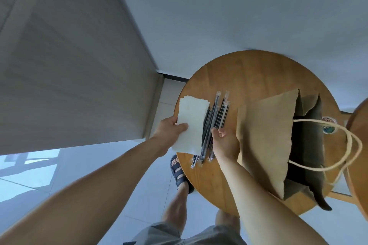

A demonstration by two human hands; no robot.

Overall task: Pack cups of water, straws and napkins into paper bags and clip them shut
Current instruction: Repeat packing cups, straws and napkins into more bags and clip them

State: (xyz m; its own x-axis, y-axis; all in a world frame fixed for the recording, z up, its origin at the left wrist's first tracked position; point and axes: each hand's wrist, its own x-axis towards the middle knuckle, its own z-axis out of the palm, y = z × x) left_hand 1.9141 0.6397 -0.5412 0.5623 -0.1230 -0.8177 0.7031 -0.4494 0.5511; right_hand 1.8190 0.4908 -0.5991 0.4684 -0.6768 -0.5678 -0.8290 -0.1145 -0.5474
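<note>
Pinching the white napkins [192, 125] with the left grip [169, 129], narrow, with the thumb on top of the paper and the other fingers under it. Holding these napkins at their near left edge, over the left rim of the round wooden table [249, 73], with the far end fanning a little into several sheets. Covering with the right edge of the napkins a part of the straws [216, 121], just to the right of the left grip. Lying there on the table as a loose bundle, black, each in a clear wrapper, between the two grips. Touching the right side of this bundle with the curled fingertips of the right grip [225, 139], palm facing up toward the camera. Not possible to tell whether pinching a straw or only resting against it. Lying on its side just right of the right grip: the brown paper bag [264, 135], mouth opening to the right, dark inside, with pale cord handles [306, 120] looping out beyond the mouth. Showing near the handles, far right of the right grip, a small round coloured thing [329, 125], too blurred for naming. Standing below the grips, on the pale floor [139, 185]: a foot in a dark sandal [178, 171].
</note>
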